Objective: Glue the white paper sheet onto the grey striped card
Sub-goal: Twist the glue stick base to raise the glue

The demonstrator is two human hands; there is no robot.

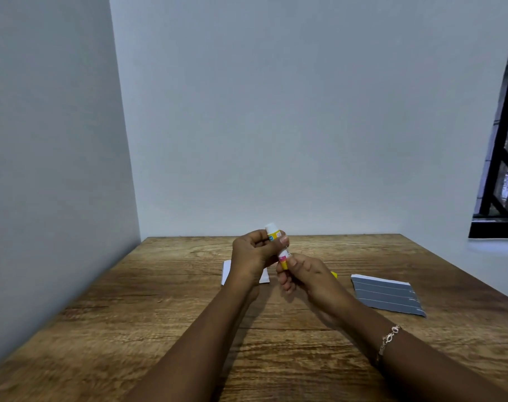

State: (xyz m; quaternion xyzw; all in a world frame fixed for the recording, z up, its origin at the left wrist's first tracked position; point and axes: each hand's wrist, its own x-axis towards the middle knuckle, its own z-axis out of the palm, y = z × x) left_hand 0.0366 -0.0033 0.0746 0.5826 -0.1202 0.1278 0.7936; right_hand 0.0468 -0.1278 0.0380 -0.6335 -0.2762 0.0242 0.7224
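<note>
Glue stick: a small cylinder with a white tip and a yellow body, with pink and blue label patches. It is held tilted above the table, tip up and away from the person.

Left hand: fingers curled round the upper part of the stick, just under the white tip. Right hand: thumb and fingers pinching the lower yellow end. The hands are close together, both clamped on the same stick. A thin metallic link bracelet sits on the right wrist.

White paper sheet: flat on the table behind the left hand and mostly hidden by it; only the left edge and a right corner show. Grey striped card: a flat, roughly rectangular piece, matte slate grey with thin pale lines across it. It lies on the right of the table, well apart from the sheet.

A small yellow piece peeks out behind the right hand; what it is cannot be told.

Table: brown wood with strong dark grain and a matte finish, pushed into a corner. Walls: plain, smooth, pale grey-white. A black-framed window with diagonal bars is at the right edge.
</note>
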